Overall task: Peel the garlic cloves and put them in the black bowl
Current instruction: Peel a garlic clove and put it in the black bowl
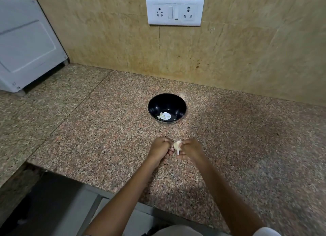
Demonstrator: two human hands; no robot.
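Both my forearms reach in from six o'clock and meet over the granite counter (105, 121); my left hand (161, 147) sits knuckles-up with curled fingers, pinching the garlic clove (176, 144) from its nine o'clock side; my right hand (191, 149) pinches it from three o'clock, a pale strip of skin (178, 152) hanging below toward six; the clove is just above the counter between my fingertips; the black bowl (158, 106) stands at twelve o'clock from my hands, apart from them, with a few peeled cloves (161, 115) lying at its bottom.
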